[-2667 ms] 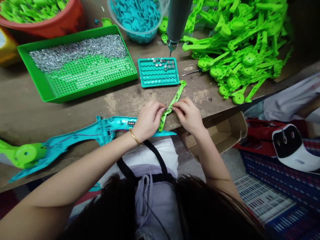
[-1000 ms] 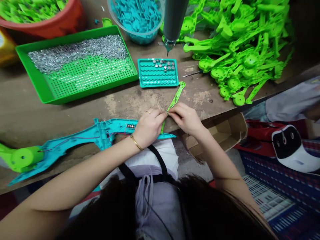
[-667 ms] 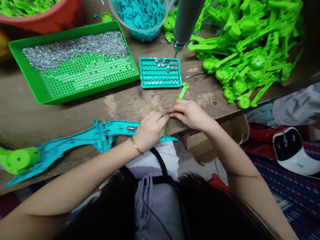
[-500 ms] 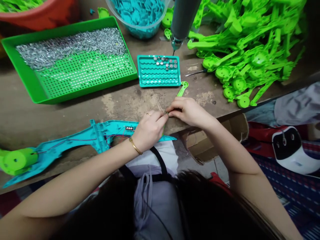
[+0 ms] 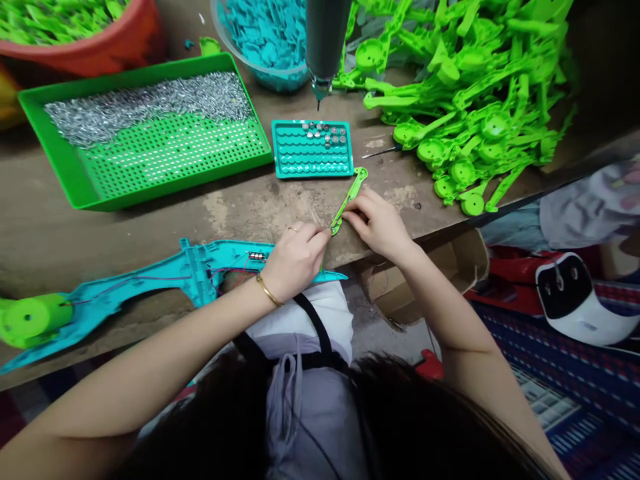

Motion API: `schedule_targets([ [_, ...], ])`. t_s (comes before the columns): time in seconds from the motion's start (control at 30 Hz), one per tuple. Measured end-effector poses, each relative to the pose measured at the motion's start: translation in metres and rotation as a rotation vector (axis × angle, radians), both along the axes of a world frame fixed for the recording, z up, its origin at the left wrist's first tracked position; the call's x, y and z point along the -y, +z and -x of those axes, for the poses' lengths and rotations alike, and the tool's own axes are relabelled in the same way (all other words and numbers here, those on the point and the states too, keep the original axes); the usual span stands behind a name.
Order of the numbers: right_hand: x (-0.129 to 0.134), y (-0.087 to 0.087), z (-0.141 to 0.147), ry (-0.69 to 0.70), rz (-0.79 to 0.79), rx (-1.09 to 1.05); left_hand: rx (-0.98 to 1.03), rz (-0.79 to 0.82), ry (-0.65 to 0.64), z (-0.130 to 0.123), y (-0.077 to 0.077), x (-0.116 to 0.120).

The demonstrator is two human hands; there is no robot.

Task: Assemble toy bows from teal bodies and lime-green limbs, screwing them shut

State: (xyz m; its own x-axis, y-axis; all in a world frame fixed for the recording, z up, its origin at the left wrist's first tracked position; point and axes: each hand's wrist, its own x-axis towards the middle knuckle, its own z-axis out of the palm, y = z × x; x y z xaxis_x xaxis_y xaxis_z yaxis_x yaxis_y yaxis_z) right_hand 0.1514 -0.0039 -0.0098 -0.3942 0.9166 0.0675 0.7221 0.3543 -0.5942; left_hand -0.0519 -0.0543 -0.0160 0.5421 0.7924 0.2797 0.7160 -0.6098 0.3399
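Observation:
A slim bright-green plastic part [image 5: 351,193] lies slantwise on the bench in front of me, below the small teal tray. My left hand [image 5: 296,257] is closed, with thumb and forefinger pinched at the part's near end. Curled fingers of my right hand [image 5: 376,221] are beside the part's right edge; what they pinch, if anything, is too small to make out. Under my left hand and wrist lies a long teal plastic shell [image 5: 150,275] with thin wires and a small metal spring-like piece. A round green housing [image 5: 37,319] sits at its left end.
A green perforated tray [image 5: 170,175] holds many screws. The teal tray [image 5: 313,160] holds several small round metal pieces. Above it hangs a power screwdriver [image 5: 326,47]. Green parts [image 5: 480,113] are piled right; a tub [image 5: 265,40] and an orange-red basin [image 5: 135,40] stand behind.
My right hand has moved slightly away from my left fingertips, uncovering more of the green part. My left hand stays nearly in place. The whole view has shifted a little.

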Motion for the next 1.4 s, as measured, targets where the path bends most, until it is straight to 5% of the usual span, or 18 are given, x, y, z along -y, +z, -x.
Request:
schedule_targets([
  [0.2,0.007,0.004,0.001,-0.024,-0.084,0.146,0.003,0.021,0.007,-0.001,0.000,-0.002],
  [0.37,0.017,0.002,-0.008,0.018,-0.173,0.326,-0.143,0.019,0.127,-0.001,0.019,0.003],
  [0.53,0.027,0.010,0.002,0.010,-0.168,0.181,-0.230,0.008,0.161,0.003,0.033,0.013],
  [0.73,0.036,0.012,0.019,0.158,-0.127,0.035,-0.178,0.130,0.213,0.006,0.032,0.016],
  [0.97,0.036,0.006,0.017,0.174,-0.110,0.020,-0.118,0.263,0.224,0.005,0.033,0.017],
  [1.4,0.032,0.006,0.013,0.199,-0.078,-0.038,-0.286,0.058,0.096,0.010,0.039,0.015],
])
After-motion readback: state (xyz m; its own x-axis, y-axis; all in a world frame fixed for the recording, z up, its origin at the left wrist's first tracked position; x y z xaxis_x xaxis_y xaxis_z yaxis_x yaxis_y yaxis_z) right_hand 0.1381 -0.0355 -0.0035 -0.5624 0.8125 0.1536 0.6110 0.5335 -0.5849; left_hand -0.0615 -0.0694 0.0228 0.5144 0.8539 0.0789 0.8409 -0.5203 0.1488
